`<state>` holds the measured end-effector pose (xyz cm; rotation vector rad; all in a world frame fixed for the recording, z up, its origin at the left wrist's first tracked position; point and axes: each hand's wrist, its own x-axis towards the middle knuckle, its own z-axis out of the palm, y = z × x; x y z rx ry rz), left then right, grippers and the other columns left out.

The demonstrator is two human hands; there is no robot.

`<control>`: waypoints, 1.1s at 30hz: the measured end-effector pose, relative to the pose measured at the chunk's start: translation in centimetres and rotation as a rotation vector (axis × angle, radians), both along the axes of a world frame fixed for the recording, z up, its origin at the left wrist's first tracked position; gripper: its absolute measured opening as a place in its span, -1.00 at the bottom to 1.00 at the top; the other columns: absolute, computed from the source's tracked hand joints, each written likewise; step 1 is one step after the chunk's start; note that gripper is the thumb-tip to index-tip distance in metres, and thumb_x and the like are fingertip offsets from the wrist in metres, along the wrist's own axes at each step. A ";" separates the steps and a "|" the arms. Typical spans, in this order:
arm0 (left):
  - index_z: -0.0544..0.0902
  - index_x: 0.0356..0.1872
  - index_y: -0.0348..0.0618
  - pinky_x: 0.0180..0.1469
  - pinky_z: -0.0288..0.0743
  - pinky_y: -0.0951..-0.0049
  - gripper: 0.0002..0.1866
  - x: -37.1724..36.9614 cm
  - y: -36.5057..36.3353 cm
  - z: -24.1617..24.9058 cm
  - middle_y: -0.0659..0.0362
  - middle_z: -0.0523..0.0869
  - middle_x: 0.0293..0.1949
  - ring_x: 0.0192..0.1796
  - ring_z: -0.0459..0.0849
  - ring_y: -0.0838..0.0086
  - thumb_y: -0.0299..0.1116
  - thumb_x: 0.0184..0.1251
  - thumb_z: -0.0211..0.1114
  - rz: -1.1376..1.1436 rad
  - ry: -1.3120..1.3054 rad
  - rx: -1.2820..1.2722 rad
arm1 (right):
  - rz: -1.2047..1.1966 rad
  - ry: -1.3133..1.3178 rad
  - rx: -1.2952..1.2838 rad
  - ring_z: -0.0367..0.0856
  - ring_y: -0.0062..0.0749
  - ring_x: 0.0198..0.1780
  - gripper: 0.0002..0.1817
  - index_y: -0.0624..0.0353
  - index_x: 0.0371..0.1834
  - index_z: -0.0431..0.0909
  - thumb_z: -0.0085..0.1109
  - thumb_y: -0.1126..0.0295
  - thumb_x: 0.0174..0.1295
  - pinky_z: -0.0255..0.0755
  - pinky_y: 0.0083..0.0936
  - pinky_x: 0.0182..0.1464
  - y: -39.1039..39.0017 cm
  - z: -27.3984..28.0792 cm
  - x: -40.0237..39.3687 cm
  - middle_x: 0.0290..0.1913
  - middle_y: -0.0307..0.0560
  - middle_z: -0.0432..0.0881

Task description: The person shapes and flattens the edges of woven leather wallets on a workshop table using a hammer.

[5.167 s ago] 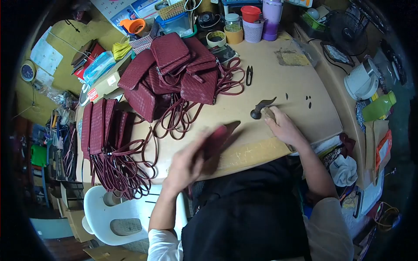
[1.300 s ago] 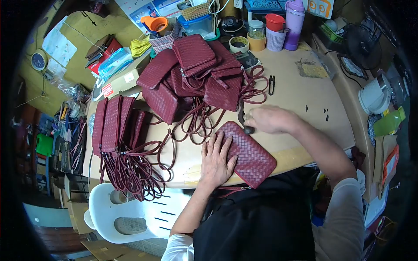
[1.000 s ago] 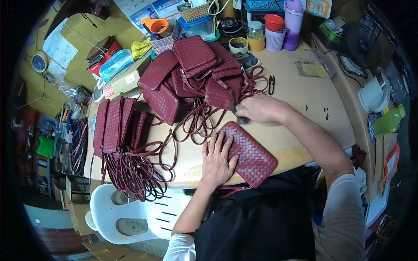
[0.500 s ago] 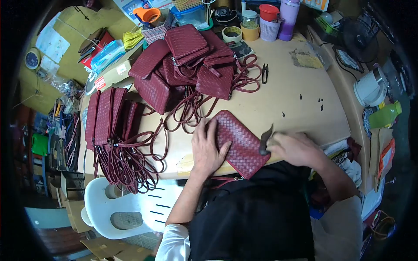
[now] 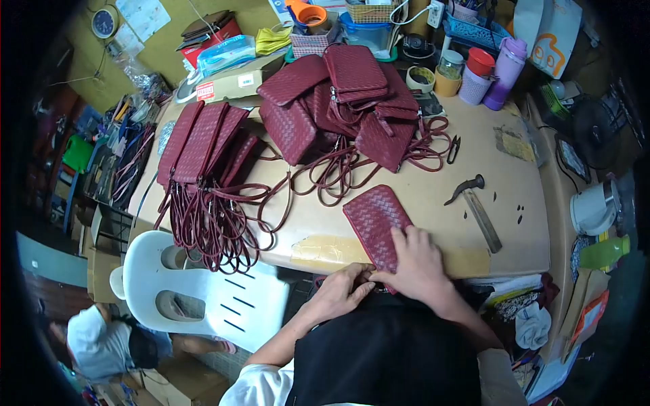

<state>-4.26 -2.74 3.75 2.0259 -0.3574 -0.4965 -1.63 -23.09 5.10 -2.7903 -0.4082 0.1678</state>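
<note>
A burgundy woven pouch (image 5: 376, 220) lies slanted on the table, its near end reaching the front edge. My right hand (image 5: 421, 265) grips its right side, fingers on top and thumb toward the near end. At that end my left hand (image 5: 340, 295) is closed in a pinch by the corner; the exact part between the fingertips is hidden. To the right, a hammer (image 5: 482, 218) with a dark head and wooden handle rests on the table, with no hand on it.
Behind the pouch is a heap of similar pouches (image 5: 298, 128) with tangled straps. Another upright bundle (image 5: 196, 145) stands at left, straps hanging over the edge. Small black snips (image 5: 453, 149) lie at right. A white chair (image 5: 203, 291) stands front left; a person (image 5: 112, 342) is beyond it.
The hammer has left my right hand and lies on the table. My right hand has moved onto the pouch. My left hand has shifted to its near end, and the view has turned.
</note>
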 end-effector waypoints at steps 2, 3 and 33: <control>0.52 0.11 -0.31 0.12 0.49 0.35 -0.70 0.4 -0.3 0.0 0.02 0.69 -0.07 0.00 0.67 0.29 -0.45 0.40 0.15 -0.021 0.080 0.054 | 0.041 0.072 -0.109 0.36 -0.06 0.16 0.02 0.42 0.30 0.21 0.50 -0.03 -0.10 0.48 -0.19 0.08 1.4 0.9 -0.2 0.12 0.11 0.32; 0.52 0.11 -0.31 0.12 0.49 0.35 -0.70 0.3 -0.3 -0.3 0.02 0.69 -0.07 0.00 0.67 0.29 -0.45 0.40 0.15 -0.019 0.077 0.052 | 0.042 0.069 -0.111 0.36 -0.06 0.16 0.02 0.42 0.30 0.21 0.50 -0.03 -0.10 0.48 -0.19 0.08 1.2 1.0 -0.3 0.12 0.11 0.32; 0.43 0.28 -0.24 0.10 0.47 0.47 -0.54 3.5 2.4 -0.3 0.22 0.62 0.07 0.06 0.59 0.55 -0.28 0.44 0.21 0.521 -0.095 -0.836 | 0.034 0.568 1.316 0.65 -0.46 -0.12 -0.67 0.34 0.20 0.31 -0.04 0.54 0.40 0.56 -0.53 -0.04 -0.6 -2.4 1.5 -0.04 0.01 0.59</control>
